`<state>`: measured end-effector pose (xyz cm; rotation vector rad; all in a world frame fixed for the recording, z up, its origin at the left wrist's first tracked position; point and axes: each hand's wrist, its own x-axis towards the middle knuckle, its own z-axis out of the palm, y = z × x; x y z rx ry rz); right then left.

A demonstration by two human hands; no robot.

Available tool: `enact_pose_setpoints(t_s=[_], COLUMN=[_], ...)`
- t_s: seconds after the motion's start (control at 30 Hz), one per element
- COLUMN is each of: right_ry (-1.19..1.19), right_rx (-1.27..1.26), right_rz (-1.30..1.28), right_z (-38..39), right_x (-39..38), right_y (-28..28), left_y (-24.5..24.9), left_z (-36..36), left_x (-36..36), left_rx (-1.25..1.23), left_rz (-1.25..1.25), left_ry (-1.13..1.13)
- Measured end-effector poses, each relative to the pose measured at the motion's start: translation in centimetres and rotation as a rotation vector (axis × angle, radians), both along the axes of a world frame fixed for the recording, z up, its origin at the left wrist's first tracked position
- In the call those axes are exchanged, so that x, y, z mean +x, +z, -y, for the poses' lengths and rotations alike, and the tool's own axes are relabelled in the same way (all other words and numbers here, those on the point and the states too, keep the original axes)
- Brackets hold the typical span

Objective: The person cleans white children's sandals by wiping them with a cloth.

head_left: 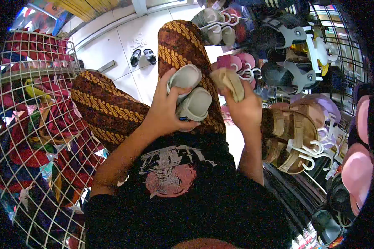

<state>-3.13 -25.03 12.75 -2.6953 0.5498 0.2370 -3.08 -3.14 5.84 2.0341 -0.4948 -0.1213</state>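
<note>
A pair of small light-grey clogs [197, 103] sits side by side in my left hand [164, 101], whose fingers and thumb wrap round them. They are above my lap, with their openings facing up. My right hand [243, 106] is closed on a folded beige cloth [229, 83], just right of the clogs and apart from them. Its outline is a little blurred. Beneath the clogs, brown patterned trousers [183, 47] cover my knees.
On my left stands a wire mesh basket [39, 145] full of colourful fabric goods. To the right, black sandals [289, 76], brown sandals [291, 133] and pink footwear [357, 168] hang close by on white hooks. A small dark pair of sandals [143, 57] rests on the white tiled floor [124, 89].
</note>
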Motion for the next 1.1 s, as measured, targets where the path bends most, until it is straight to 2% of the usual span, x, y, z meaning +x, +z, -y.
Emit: enact_pose_setpoints(t_s=[0.03,0.13,0.17,0.27,0.3,0.37,0.4,0.43,0.53,0.57,0.67,0.7,0.8,0.83,0.97,1.07,1.1], right_ry=[0.161,0.284,0.152,0.153,0.434,0.320,0.166,-0.061,0.323,0.427,0.036,-0.016,0.038,-0.015,-0.126,-0.098,-0.117], right_rx=[0.190,-0.016,-0.144,0.112,0.051,-0.046,-0.050,-0.163,0.310,0.318,0.034,-0.010,0.444,0.464,0.394,0.327,0.342], right_rz=[-0.081,-0.229,-0.080,-0.168,-0.149,-0.173,-0.134,-0.201,0.133,0.018,-0.274,-0.051,0.068,-0.025,0.183,0.179,0.250], right_z=[0.3,0.1,-0.2,0.3,1.7,0.7,0.5,-0.6,2.0,1.9,1.1,1.0,1.3,0.1,-1.5,-1.7,-1.7], right_x=[-0.1,-1.0,-0.9,0.0,-1.3,-1.4,-0.6,0.9,-0.7,-1.4,-0.4,-0.5,-1.9,-1.9,-2.8,-2.3,-2.2], right_y=[1.1,0.3,-0.7,1.8,0.6,0.2,-0.4,1.2,-1.1,-0.6,-1.3,-1.5,-3.3,-2.0,-5.0,-5.4,-5.8], left_y=[0.0,0.0,-0.1,-0.1,0.1,0.6,0.4,0.1,-0.2,-0.2,-0.4,-0.5,-0.4,-0.2,0.8,3.6,4.2], left_z=[0.0,0.2,0.4,0.6,0.7,0.5,0.5,0.5,0.5,0.4,0.4,0.4,0.4,0.3,-0.1,0.1,-0.2], left_x=[-0.1,-0.3,-0.3,-0.4,-0.4,-0.2,-0.2,-0.2,-0.3,-0.3,-0.4,-0.3,-0.3,-0.4,-0.3,0.4,0.7], left_rx=[-0.002,0.011,0.013,0.024,0.023,0.018,0.008,0.000,0.006,0.018,0.008,0.013,0.076,0.132,0.309,0.425,0.495], left_rz=[-0.014,-0.009,0.003,0.036,0.025,0.012,0.016,0.020,0.046,0.056,0.089,0.136,0.272,0.319,0.379,0.183,0.151], left_ry=[0.007,0.014,0.019,0.030,0.028,0.028,0.026,0.029,0.049,0.046,0.083,0.088,0.076,0.045,-0.123,-0.196,-0.288])
